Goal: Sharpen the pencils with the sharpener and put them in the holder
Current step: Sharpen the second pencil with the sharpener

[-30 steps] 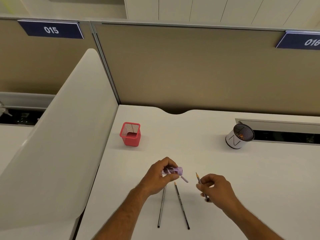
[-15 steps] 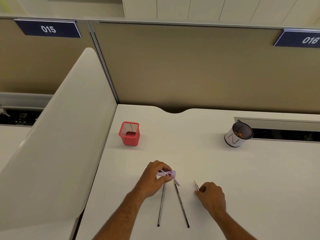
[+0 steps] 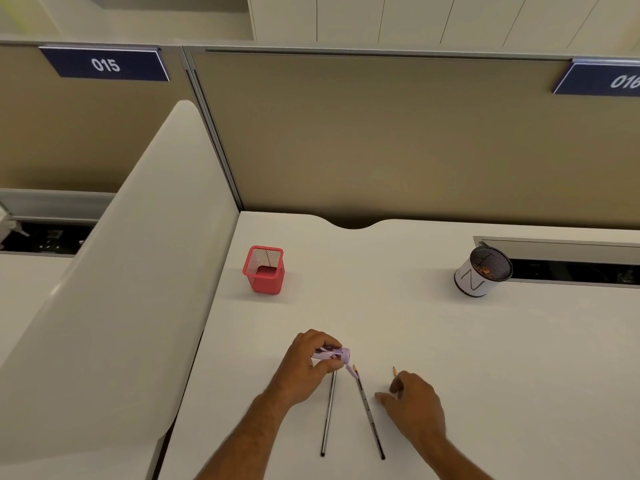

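Desk (image 3: 450,341): sharpener (image 3: 334,353) in left hand (image 3: 310,363)

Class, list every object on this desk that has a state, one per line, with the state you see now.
Red square mesh holder: upright, no pencils inside.
Round black mesh cup with white wrap: tilted, shavings inside.
Lilac plastic sharpener: in the left hand's grip.
Two dark pencils: flat on the desk, untouched.
Third pencil: under the right hand, sharp tip showing.
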